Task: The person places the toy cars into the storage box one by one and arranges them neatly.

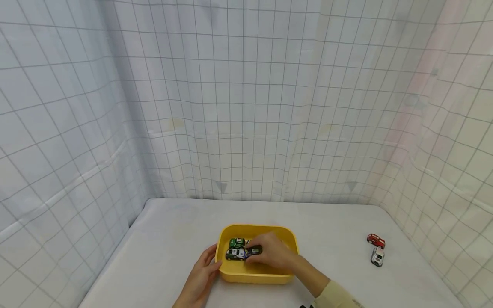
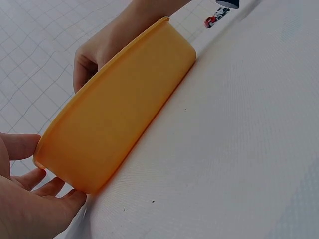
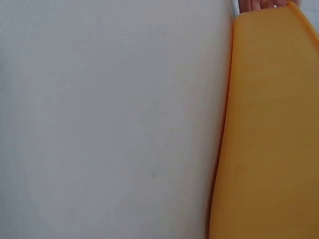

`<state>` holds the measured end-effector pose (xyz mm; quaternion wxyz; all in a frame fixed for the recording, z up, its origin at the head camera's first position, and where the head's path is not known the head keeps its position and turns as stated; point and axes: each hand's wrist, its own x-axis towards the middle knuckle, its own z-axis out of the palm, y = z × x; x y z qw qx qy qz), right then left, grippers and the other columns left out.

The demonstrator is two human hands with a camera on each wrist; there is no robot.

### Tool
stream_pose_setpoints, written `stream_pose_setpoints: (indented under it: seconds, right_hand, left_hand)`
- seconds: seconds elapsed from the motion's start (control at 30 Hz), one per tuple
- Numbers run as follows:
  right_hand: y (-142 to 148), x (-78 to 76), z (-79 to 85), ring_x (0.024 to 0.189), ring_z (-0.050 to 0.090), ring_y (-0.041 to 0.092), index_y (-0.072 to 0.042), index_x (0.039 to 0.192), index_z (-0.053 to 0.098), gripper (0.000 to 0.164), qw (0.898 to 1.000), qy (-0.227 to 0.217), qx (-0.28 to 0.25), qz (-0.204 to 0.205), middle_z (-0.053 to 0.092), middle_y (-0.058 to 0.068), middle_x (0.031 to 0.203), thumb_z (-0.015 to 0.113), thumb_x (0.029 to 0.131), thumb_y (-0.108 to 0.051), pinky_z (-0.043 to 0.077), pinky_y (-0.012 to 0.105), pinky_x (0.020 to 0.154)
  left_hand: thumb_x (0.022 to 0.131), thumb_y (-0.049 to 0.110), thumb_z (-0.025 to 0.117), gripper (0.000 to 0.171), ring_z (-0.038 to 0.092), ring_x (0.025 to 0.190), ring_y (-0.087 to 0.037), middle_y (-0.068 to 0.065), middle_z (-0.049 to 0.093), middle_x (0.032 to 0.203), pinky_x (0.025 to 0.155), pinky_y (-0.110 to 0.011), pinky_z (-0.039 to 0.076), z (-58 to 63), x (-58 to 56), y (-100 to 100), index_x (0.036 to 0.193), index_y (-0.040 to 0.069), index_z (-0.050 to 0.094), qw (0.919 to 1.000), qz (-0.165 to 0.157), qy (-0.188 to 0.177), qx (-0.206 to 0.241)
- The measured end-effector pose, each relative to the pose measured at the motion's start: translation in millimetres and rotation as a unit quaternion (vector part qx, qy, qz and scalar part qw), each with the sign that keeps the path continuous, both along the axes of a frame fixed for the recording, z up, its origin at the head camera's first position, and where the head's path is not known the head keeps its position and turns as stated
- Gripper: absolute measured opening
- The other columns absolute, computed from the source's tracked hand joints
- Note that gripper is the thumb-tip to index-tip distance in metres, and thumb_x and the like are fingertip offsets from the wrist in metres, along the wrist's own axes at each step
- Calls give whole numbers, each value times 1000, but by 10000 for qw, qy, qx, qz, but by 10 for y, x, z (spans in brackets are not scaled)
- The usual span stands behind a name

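A yellow plastic bin [image 1: 256,279] sits on the white table, with several toy cars inside. My left hand [image 1: 202,271] holds its left end; in the left wrist view the thumb [image 2: 22,147] lies at the rim and the fingers touch the outer wall. Reaching into the bin, my right hand [image 1: 274,252] pinches a dark toy car [image 1: 256,248] between thumb and fingers, which partly cover it. Just left of it are a white and dark toy car [image 1: 235,254] and, behind that, a green toy car [image 1: 236,243].
Toward the table's right side lie a red toy car [image 1: 376,240] and a white toy car [image 1: 378,256], close together. White cloth walls with a grid pattern [image 1: 254,128] surround the table at the back and both sides.
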<state>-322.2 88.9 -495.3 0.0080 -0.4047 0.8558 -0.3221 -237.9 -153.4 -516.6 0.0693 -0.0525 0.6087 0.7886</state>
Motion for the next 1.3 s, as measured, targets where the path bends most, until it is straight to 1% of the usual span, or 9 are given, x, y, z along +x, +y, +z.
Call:
stream_pose_setpoints:
  seconds: [0.17, 0.3, 0.43, 0.57, 0.67, 0.8, 1.0, 1.13, 1.3]
  right_hand:
    - [-173, 26, -14, 96, 63, -1, -12, 117, 80, 37, 9997, -247, 81, -28, 74, -13, 108, 83, 89, -36, 55, 22, 88]
    - [-289, 36, -23, 95, 62, -4, -13, 116, 80, 36, 9995, -11, 322, 61, 74, -14, 107, 83, 89, -37, 53, 18, 86]
    - [-393, 43, -31, 92, 61, -5, -13, 114, 80, 32, 9983, 184, 508, 214, 74, -15, 105, 83, 89, -34, 52, 14, 82]
    - [-458, 29, -41, 90, 61, -6, -14, 113, 80, 30, 9977, 247, 562, 274, 73, -16, 103, 83, 90, -34, 51, 12, 80]
    - [-486, 11, -53, 91, 60, -6, -15, 113, 80, 30, 9975, 298, 564, 313, 72, -16, 103, 83, 90, -34, 51, 13, 81]
    - [-501, 5, -67, 92, 60, -5, -14, 112, 81, 32, 9959, 515, 593, 445, 72, -15, 103, 85, 89, -34, 51, 13, 84]
    - [-522, 1, -93, 90, 59, -6, -13, 112, 81, 33, 9928, 803, 663, 590, 71, -14, 102, 86, 87, -35, 49, 11, 82]
    - [-531, 3, -97, 90, 58, -7, -13, 113, 81, 33, 9936, 709, 624, 622, 71, -14, 102, 86, 87, -32, 48, 10, 81]
    - [-499, 9, -95, 90, 59, -5, -11, 113, 81, 31, 9953, 551, 488, 627, 72, -12, 103, 88, 86, -26, 50, 11, 79]
  left_hand:
    - [104, 3, 53, 62, 19, 152, -44, -29, 17, 166, 122, -57, 21, 6, 16, -8, 160, -2, 25, 10000, -41, 17, 43]
    - [105, 4, 54, 63, 17, 152, -44, -29, 15, 167, 122, -56, 21, 19, 18, -4, 161, -1, 25, 10000, -44, -26, 68]
    - [104, 3, 53, 63, 18, 152, -44, -29, 16, 166, 122, -56, 21, 23, 35, -10, 160, -1, 25, 9999, -76, 25, 66]
    - [104, 2, 52, 62, 17, 152, -44, -29, 16, 166, 122, -56, 21, 23, 42, -10, 160, -1, 25, 9999, -116, 93, 53]
    - [104, 2, 52, 63, 17, 152, -44, -29, 16, 166, 122, -56, 21, 23, 38, -11, 161, -1, 25, 9999, -108, 89, 48]
    - [104, 2, 52, 63, 18, 152, -44, -29, 17, 166, 122, -56, 21, 17, 30, -5, 160, -2, 24, 9999, -98, 58, 45]
    - [104, 2, 52, 63, 18, 152, -44, -29, 17, 166, 122, -56, 21, 4, 31, -8, 160, -3, 24, 9999, -90, 90, 28]
    - [104, 2, 53, 62, 18, 152, -43, -29, 18, 166, 122, -57, 21, 9, 33, -20, 160, -2, 25, 10000, -42, 81, 33]
    - [105, 3, 52, 62, 18, 152, -43, -28, 18, 166, 122, -57, 20, 15, 26, 0, 160, -1, 25, 10000, -69, 53, 16]
